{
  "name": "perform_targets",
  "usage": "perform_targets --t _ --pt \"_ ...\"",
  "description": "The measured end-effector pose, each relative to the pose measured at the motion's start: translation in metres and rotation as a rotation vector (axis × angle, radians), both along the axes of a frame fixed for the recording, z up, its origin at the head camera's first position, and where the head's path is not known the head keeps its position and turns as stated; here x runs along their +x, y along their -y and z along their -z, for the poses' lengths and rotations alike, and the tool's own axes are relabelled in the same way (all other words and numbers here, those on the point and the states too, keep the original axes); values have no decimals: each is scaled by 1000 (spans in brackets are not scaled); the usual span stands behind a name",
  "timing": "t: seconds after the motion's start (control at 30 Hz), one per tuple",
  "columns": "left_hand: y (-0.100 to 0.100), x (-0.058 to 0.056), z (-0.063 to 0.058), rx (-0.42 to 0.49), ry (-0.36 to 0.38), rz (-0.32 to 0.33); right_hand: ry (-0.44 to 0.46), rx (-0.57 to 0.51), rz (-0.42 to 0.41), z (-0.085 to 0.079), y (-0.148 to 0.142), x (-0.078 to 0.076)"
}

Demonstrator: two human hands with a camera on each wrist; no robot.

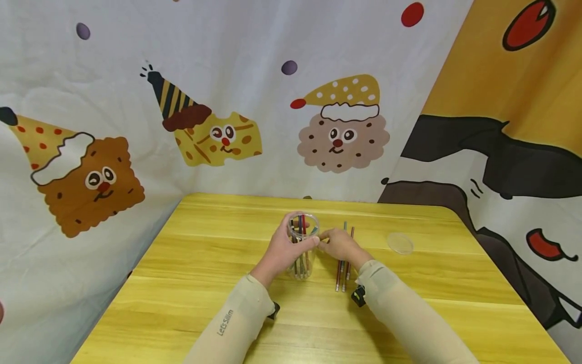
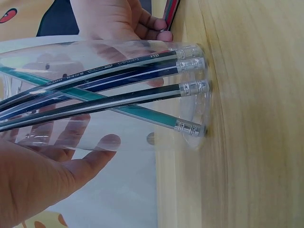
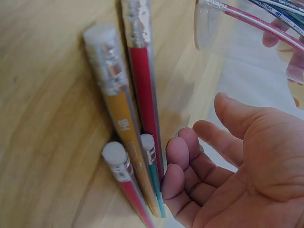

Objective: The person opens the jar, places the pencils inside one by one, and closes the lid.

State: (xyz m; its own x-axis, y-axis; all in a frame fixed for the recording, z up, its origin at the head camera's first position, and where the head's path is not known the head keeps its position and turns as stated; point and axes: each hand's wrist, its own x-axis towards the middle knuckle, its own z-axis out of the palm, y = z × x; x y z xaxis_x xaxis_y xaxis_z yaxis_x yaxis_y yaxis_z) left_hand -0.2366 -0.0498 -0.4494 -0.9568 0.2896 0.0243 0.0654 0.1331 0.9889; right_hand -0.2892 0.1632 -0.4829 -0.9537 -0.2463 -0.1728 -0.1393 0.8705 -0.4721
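Note:
In the head view my left hand (image 1: 283,248) grips a clear plastic jar (image 1: 313,267) standing on the table, fingers and thumb around its upper part. Several pencils (image 2: 142,99), dark, green and red, lean inside it with their eraser ends down, as the wrist views show. My right hand (image 1: 340,244) is just right of the jar, its fingers loosely bent and thumb apart, holding nothing. Its fingertips are beside loose pencils lying on the table: a yellow pencil (image 3: 124,118), a red pencil (image 3: 145,80), another red pencil (image 3: 133,190) and a green pencil (image 3: 154,183).
A round clear lid (image 1: 400,243) lies on the wooden table (image 1: 204,253) to the right of the loose pencils. Behind the table hangs a cloth (image 1: 254,60) printed with cartoon figures.

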Motion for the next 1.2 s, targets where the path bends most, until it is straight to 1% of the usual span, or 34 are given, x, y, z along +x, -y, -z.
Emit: perform_targets --t 0.27,0.47,0.7,0.93,1.07,1.2 --pt "0 1 0 13 -6 5 -8 11 13 0 -3 3" --pt "1 0 1 6 -8 7 1 -8 29 -1 -6 4" --pt "0 1 0 7 -12 0 -7 1 44 3 -10 3" --pt "1 0 2 10 -18 5 -8 -4 75 6 -12 5" --pt "2 1 2 11 -17 -5 -18 -6 70 7 -12 5" --pt "2 1 3 10 -20 3 -25 -10 73 8 -12 6"
